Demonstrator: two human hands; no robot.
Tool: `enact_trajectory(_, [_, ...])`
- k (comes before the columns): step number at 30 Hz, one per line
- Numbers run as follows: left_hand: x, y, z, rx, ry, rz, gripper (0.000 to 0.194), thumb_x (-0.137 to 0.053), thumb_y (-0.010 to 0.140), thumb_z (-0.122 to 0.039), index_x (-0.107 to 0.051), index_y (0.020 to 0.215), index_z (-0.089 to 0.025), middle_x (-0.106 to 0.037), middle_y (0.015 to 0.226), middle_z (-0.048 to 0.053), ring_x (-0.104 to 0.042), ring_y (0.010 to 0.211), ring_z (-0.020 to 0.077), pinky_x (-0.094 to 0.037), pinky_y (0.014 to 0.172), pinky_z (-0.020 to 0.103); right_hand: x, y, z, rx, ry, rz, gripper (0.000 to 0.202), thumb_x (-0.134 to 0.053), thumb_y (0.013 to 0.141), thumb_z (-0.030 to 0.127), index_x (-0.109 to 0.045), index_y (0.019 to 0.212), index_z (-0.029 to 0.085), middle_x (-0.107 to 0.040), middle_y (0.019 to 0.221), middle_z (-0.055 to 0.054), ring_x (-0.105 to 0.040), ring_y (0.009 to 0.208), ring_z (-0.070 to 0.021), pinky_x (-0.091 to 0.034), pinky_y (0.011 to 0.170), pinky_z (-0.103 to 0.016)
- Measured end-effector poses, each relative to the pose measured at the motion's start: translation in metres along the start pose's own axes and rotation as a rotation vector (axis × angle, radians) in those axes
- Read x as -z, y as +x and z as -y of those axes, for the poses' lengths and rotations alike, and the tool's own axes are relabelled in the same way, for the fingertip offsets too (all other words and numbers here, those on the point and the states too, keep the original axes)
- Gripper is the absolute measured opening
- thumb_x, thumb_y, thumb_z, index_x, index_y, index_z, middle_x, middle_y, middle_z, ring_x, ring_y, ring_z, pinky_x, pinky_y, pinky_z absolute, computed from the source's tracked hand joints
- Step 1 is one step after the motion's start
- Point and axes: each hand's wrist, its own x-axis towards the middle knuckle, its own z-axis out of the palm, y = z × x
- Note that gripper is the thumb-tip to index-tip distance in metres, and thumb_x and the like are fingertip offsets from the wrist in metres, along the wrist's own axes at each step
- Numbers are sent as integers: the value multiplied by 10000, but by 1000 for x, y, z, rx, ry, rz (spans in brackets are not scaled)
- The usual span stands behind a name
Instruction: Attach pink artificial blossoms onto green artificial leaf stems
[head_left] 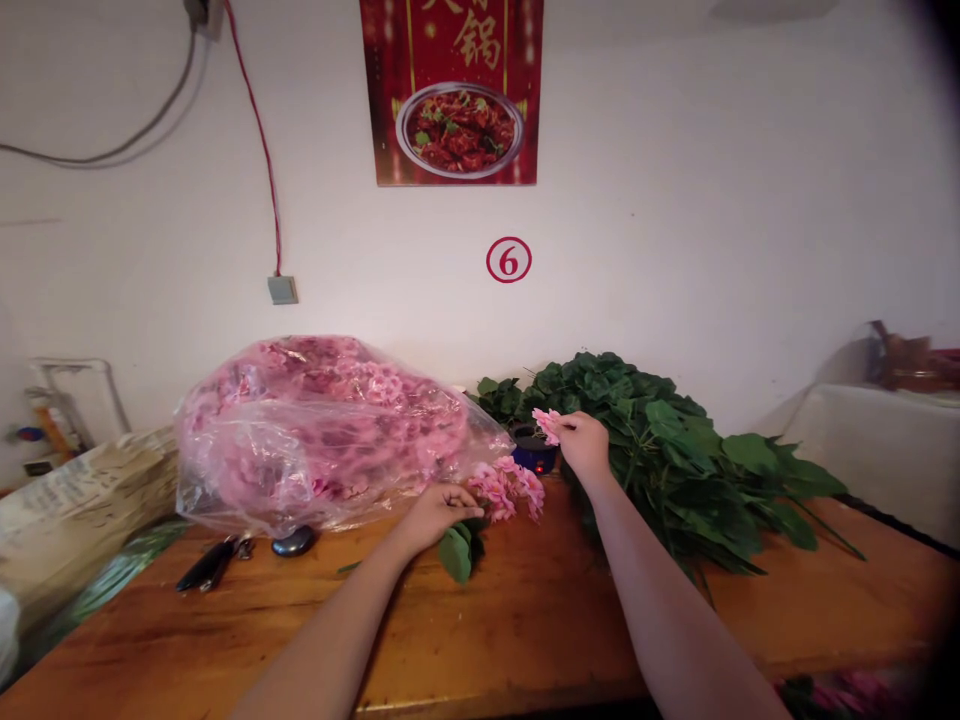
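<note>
My right hand pinches a pink artificial flower just above a small dark blue pot with a lit red light. My left hand is closed on a flower stem low over the table, its thumb and fingers together. Pink blossoms stick out to the right of that hand, and green leaves hang below it. The stem itself is mostly hidden by the fingers.
A clear plastic bag full of pink flowers lies on the wooden table at left. Green leaf stems are heaped at right. Keys and a dark rounded object lie near the bag. Behind stands a white wall.
</note>
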Motion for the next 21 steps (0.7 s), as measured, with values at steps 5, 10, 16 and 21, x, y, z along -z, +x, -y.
enact_trajectory(5, [1,0,-1,3,39,19,301,-686,654,-416,-671,702,-120,-556,585,-13,-423,519,86,-283,506,205,-11,0,-12,19,-160,9,242,-496,700,178,-736,683,143,-634,705,-70,-567,676,-179,-400,614,-258])
enact_trajectory(10, [1,1,0,10,19,43,253,-729,592,-315,-674,749,-125,-484,548,-48,-396,506,76,-252,487,198,-20,1,-21,19,-176,45,254,-473,704,154,-717,638,128,-609,681,-66,-565,658,-166,-402,602,-247])
enact_trajectory(16, [2,1,2,-29,44,12,196,-687,609,-255,-671,749,-119,-472,544,-49,-387,506,75,-255,499,203,-29,-1,-25,13,-174,91,268,-445,690,101,-699,612,135,-601,685,-48,-565,624,-136,-403,604,-224])
enact_trajectory(21, [2,1,3,-52,43,6,178,-671,619,-239,-671,749,-117,-467,534,-50,-383,501,78,-251,503,208,-30,-2,-24,24,-164,76,254,-487,724,159,-684,564,137,-583,658,-53,-552,598,-140,-387,565,-228])
